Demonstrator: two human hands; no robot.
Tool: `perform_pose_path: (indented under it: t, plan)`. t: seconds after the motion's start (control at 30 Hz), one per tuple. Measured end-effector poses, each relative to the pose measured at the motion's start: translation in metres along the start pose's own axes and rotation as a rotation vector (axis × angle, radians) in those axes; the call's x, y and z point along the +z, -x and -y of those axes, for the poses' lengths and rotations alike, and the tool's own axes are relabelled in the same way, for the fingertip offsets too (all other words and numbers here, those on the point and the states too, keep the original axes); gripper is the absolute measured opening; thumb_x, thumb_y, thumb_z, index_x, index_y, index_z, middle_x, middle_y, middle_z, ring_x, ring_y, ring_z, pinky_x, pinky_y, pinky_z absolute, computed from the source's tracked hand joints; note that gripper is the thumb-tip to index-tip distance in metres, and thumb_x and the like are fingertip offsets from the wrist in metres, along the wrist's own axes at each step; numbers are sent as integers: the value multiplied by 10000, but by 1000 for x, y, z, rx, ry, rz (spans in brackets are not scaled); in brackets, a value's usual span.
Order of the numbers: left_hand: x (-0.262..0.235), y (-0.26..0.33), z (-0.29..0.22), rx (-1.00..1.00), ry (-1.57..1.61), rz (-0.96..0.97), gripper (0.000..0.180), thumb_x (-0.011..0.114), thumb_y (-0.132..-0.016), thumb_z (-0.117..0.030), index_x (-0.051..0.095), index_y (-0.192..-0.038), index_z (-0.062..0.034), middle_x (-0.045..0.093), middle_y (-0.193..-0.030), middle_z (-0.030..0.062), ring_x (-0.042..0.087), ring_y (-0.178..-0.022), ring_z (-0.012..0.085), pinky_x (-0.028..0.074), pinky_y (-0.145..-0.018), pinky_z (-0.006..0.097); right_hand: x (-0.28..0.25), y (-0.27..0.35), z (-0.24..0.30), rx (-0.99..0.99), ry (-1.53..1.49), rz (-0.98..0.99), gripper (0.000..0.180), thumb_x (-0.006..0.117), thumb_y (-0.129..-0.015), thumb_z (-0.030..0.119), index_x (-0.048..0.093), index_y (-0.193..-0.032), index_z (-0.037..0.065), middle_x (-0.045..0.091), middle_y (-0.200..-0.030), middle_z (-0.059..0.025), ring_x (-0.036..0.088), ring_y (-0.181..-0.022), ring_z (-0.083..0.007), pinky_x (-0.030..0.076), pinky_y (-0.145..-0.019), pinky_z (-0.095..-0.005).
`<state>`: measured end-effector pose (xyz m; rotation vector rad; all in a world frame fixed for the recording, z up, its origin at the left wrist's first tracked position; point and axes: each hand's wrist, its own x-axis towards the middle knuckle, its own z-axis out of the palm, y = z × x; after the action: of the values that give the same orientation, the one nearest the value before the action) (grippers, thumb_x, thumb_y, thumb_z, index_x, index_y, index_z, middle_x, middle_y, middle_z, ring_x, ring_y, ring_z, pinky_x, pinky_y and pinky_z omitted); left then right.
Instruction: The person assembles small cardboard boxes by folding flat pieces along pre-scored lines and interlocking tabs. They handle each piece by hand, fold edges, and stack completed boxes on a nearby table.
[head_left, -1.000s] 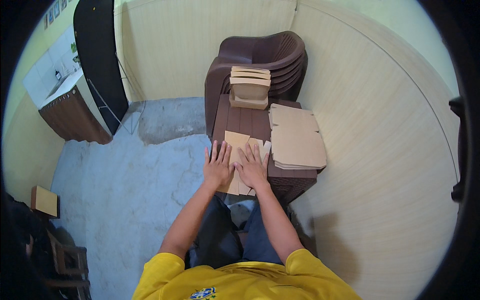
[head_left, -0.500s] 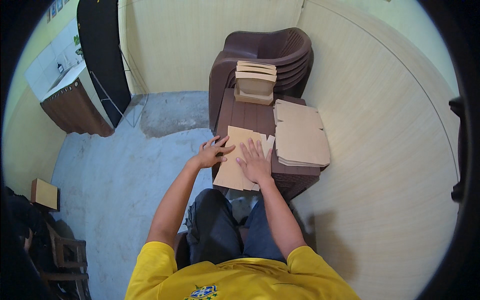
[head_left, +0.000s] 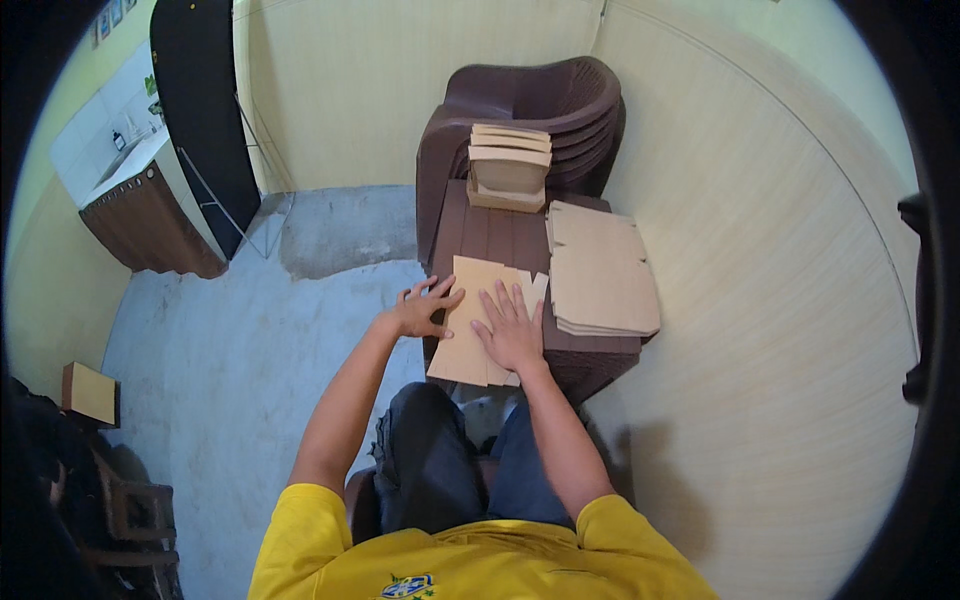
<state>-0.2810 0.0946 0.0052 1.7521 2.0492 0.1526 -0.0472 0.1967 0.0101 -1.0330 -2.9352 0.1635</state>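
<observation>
A tan cardboard piece with folded panels and notched edges (head_left: 464,352) lies on the near end of a brown table. Flat on its right part rests my right hand (head_left: 512,333), fingers spread and pointing away from me. At the cardboard's left edge is my left hand (head_left: 424,308), fingers apart, with the fingertips touching or just over the edge. Right of it lies a stack of flat cardboard blanks (head_left: 602,268) with slits in their edges. Farther back on the table, several folded cardboard boxes (head_left: 508,178) stand nested together.
The brown slatted table (head_left: 465,228) stands against stacked brown plastic chairs (head_left: 535,95). A pale panelled wall (head_left: 770,300) runs along the right. On the far left are a curtained sink counter (head_left: 155,225), a small box (head_left: 90,393) and a wooden chair (head_left: 140,510).
Both hands stay almost where they were on the cardboard. The whole view has shifted very slightly; the cardboard keeps its place on the table.
</observation>
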Motion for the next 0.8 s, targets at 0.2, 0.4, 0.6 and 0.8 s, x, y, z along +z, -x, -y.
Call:
perform_pose_path:
  t: [0.2,0.4,0.6,0.8]
  plan:
    - [-3,12,-20,-23,-59,-181,965,911,-788,-575,527,-1654,-390,354,-1802,43,328,-1637,383,281,-1286,679,-2,-4,-4,19,-100,-19,754,448,-1115,631,310,-1765,276,157,-1862,-110,99,-1719,-366,55,-1344,-689]
    - [36,80,-86,215,100,-534,1125,971,-662,-608,549,-1646,-264,435,-1740,130,423,-1581,386,341,-1291,592,11,-26,-17,203,-553,-298,839,558,-1102,553,267,-1758,118,219,-1799,-269,203,-1666,-467,173,-1348,-594]
    - [62,101,-83,149,486,-723,759,929,-850,-360,661,-1525,-139,629,-1569,151,588,-1451,377,475,-1209,490,26,-45,-54,309,-1222,-349,709,432,-1186,466,284,-1731,38,429,-1711,-261,449,-1569,-388,330,-1306,-452]
    - [82,91,-74,-22,1240,-959,337,698,-1106,-228,700,-1336,18,760,-1255,110,715,-1162,212,578,-1024,385,25,-34,-64,107,-784,-183,654,676,-1063,372,523,-1589,15,422,-1712,-260,430,-1577,-424,325,-1316,-465]
